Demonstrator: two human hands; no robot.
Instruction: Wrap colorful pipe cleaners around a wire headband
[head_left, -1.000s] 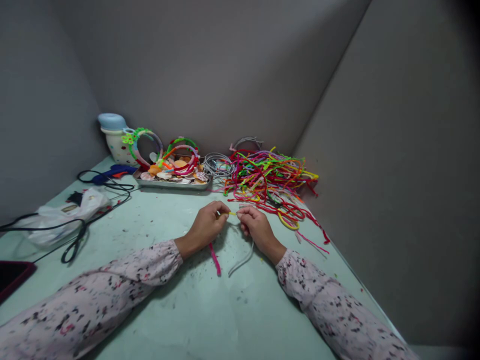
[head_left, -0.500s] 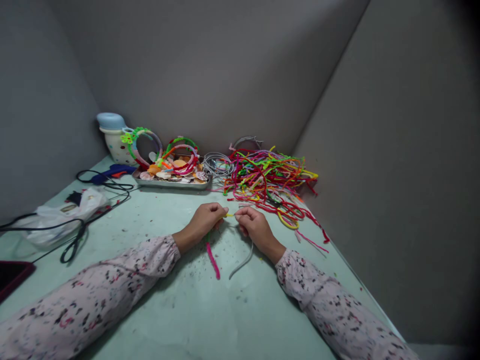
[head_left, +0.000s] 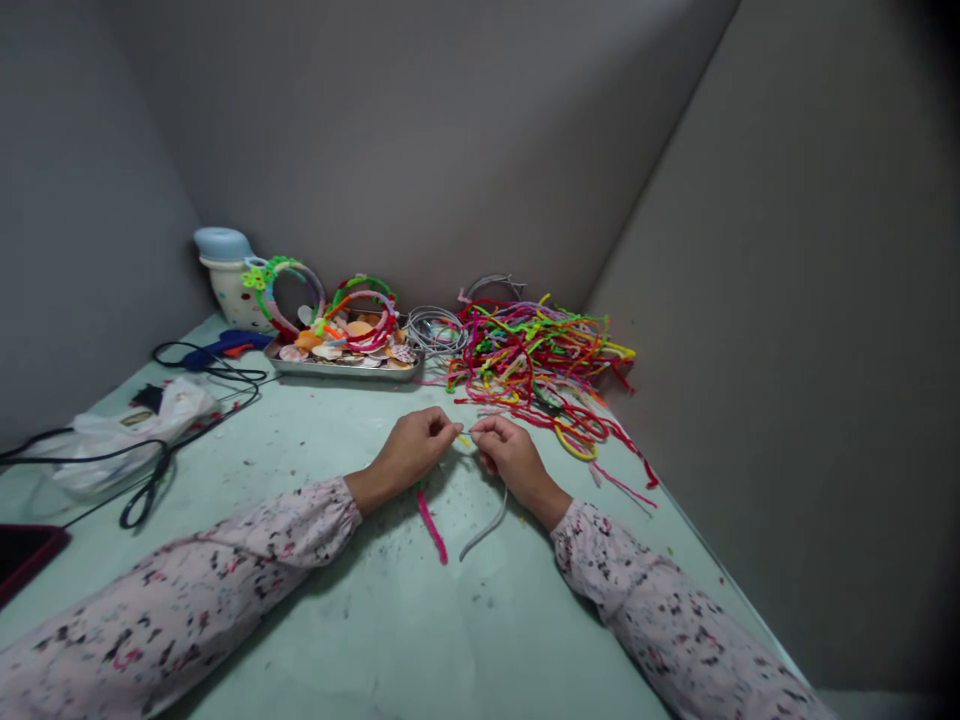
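My left hand (head_left: 414, 448) is pinched closed just left of the middle of the table. A pink fuzzy pipe cleaner (head_left: 432, 527) hangs below it, with a bit of green at the top. A short yellow piece (head_left: 464, 440) shows at its fingertips. My right hand (head_left: 514, 458), closed, pinches a thin grey wire (head_left: 487, 528), whose free end curves down toward me. Between the two hands a short thin stretch of strand shows, and the fingertips nearly meet. How the yellow piece and the wire join is hidden by the fingers.
Behind my hands stands a metal tray (head_left: 349, 372) of shells with pipe-cleaner hoops (head_left: 291, 290). Grey wire coils (head_left: 437, 330) and a colourful pipe-cleaner heap (head_left: 540, 350) lie beside it. At left are a cup (head_left: 232, 280), a blue tool (head_left: 225, 345), a black cable (head_left: 154, 480) and a plastic bag (head_left: 135, 430).
My left fingertips have shifted slightly right, closer to my right hand, and less yellow shows. The hanging pink end has swung a little to the right. My right hand has hardly moved.
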